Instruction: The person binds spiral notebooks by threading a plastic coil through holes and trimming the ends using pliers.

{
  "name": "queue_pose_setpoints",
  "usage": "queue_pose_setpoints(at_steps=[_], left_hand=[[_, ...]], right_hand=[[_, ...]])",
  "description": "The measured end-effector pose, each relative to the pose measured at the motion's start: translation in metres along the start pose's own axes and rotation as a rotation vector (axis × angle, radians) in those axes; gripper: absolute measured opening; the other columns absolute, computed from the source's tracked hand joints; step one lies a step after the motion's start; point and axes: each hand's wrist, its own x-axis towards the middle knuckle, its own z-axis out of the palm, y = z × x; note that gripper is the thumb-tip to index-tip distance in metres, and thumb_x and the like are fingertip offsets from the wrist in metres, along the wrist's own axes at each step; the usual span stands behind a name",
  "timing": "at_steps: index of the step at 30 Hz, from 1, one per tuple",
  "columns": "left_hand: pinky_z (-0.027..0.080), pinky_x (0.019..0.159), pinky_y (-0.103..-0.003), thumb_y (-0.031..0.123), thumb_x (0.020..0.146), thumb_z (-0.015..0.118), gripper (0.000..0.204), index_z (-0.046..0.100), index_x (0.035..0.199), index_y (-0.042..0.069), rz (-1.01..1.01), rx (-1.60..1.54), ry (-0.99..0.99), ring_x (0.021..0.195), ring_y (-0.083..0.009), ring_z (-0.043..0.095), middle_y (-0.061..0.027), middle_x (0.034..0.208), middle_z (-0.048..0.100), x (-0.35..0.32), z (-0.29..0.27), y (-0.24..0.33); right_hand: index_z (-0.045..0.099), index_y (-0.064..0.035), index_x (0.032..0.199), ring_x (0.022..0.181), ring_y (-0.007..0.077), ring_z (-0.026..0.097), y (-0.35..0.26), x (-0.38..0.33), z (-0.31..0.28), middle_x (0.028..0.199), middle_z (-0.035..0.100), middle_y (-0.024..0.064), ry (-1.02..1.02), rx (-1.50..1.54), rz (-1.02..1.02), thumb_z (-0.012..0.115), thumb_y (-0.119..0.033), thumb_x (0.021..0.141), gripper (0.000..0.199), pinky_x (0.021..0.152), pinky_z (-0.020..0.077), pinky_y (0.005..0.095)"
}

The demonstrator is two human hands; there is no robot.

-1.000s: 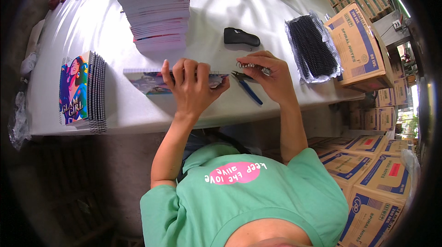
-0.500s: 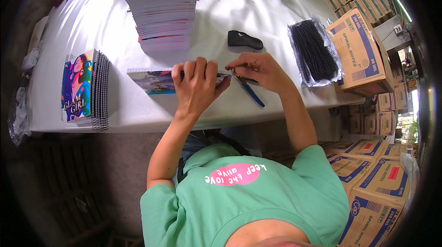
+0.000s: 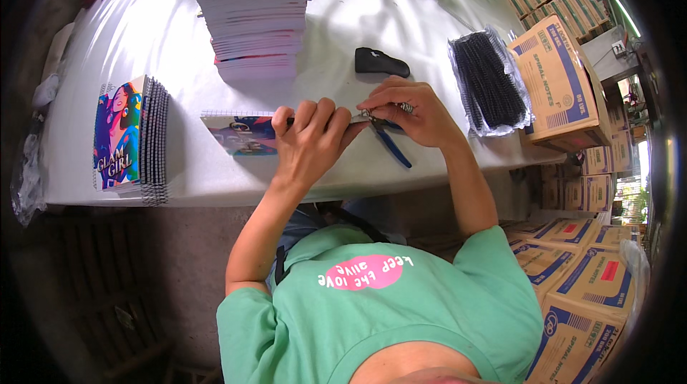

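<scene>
My left hand grips the right end of a notebook with a colourful cover. It stands tilted on the white-covered table, a row of wire loops or holes along its upper edge. At that right end my right hand pinches a spiral wire coil; part of it is hidden by the fingers. Blue-handled pliers lie under and beside my right hand, their jaws mostly covered. Beyond my hands rests a black rounded case-like object.
Bound notebooks are stacked at the left. A tall pile of loose books stands behind my left hand. Black spiral coils in plastic lie before a cardboard carton at the right. More cartons stand beside me.
My right hand has turned and shifted slightly right, and the coil now shows between its fingers. My left hand and the notebook have moved a little to the right.
</scene>
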Motion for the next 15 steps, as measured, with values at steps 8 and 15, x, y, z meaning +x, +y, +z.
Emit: queue_pose_setpoints(at_steps=[8, 15], left_hand=[[0.023, 0.076, -0.034, 0.042, 0.064, 0.076, 0.029, 0.056, 0.065, 0.021, 0.025, -0.079, 0.075, 0.072, -0.0124, 0.045, 0.006, 0.07, 0.045, -0.008, -0.003, -0.001], [0.023, 0.076, -0.034, 0.041, 0.065, 0.075, 0.029, 0.056, 0.066, 0.019, 0.001, -0.127, 0.01, 0.072, -0.0134, 0.046, 0.005, 0.071, 0.046, 0.0, -0.005, -0.001]], right_hand=[[0.068, -0.0044, 0.095, 0.079, 0.0207, 0.058, -0.009, 0.008, -0.001, 0.085, 0.062, 0.0078, -0.042, -0.04, -0.008, 0.062, 0.0, 0.079, 0.018, 0.07, 0.0458, 0.0309], [0.068, -0.0063, 0.095, 0.078, 0.0212, 0.057, -0.008, -0.001, 0.001, 0.084, 0.062, 0.0067, -0.016, -0.02, -0.014, 0.063, -0.002, 0.079, 0.017, 0.071, 0.0451, 0.032]])
